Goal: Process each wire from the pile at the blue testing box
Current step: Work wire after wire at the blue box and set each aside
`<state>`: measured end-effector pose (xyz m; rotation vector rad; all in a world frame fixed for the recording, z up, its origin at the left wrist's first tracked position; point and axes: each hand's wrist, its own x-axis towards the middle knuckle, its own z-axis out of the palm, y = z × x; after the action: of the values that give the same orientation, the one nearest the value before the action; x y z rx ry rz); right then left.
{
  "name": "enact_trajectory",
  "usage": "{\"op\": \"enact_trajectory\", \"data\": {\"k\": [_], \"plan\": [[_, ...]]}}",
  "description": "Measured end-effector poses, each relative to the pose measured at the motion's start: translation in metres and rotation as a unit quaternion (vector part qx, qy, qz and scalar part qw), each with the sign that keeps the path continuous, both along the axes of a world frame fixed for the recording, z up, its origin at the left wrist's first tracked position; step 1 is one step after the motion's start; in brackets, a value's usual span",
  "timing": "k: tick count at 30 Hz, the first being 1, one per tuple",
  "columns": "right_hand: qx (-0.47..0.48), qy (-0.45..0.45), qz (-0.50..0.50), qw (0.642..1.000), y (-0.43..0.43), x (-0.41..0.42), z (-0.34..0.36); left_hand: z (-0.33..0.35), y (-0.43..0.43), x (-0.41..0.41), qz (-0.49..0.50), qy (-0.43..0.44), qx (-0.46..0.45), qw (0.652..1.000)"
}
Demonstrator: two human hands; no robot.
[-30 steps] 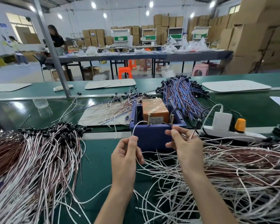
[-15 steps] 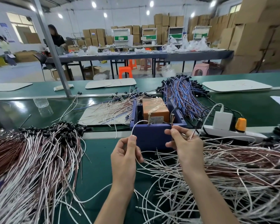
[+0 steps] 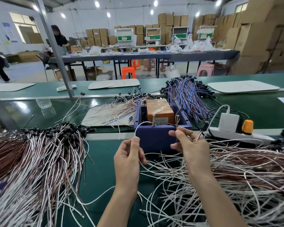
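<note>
The blue testing box (image 3: 156,138) stands at the middle of the green bench, with an orange block (image 3: 159,112) inside and two upright screw posts on its front rim. My left hand (image 3: 129,159) pinches a white wire (image 3: 138,126) that arcs up to the left post (image 3: 153,121). My right hand (image 3: 189,145) pinches a thin brown wire end (image 3: 177,124) held against the right post (image 3: 177,119). A loose pile of white and brown wires (image 3: 228,174) spreads under and right of my right hand.
A big bundle of white and brown wires with black ends (image 3: 33,158) fills the left. Behind the box lie thinner wires on a white mat (image 3: 105,115) and a blue-purple bundle (image 3: 187,95). A white power strip (image 3: 236,135) with charger and orange plug sits right of the box.
Both hands stay at the box front and hold the same wire ends against the posts; they have hardly shifted.
</note>
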<state>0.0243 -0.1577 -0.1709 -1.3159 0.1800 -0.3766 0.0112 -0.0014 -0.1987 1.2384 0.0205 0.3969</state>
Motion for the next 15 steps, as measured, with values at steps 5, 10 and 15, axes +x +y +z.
{"op": "enact_trajectory", "data": {"k": [5,10,15], "plan": [[0.002,0.002,-0.001,1.0,0.0008,-0.0002,0.0005,-0.0019,-0.0001,0.0015,0.0,0.004,0.001,1.0],[0.003,0.001,-0.001,1.0,0.0006,-0.001,0.0009,-0.0062,-0.0021,0.0023,-0.012,0.023,0.013,1.0],[0.003,0.0,-0.001,1.0,0.0011,-0.0017,0.0018,-0.009,-0.0028,0.0022,-0.026,0.038,0.021,0.999]]}}
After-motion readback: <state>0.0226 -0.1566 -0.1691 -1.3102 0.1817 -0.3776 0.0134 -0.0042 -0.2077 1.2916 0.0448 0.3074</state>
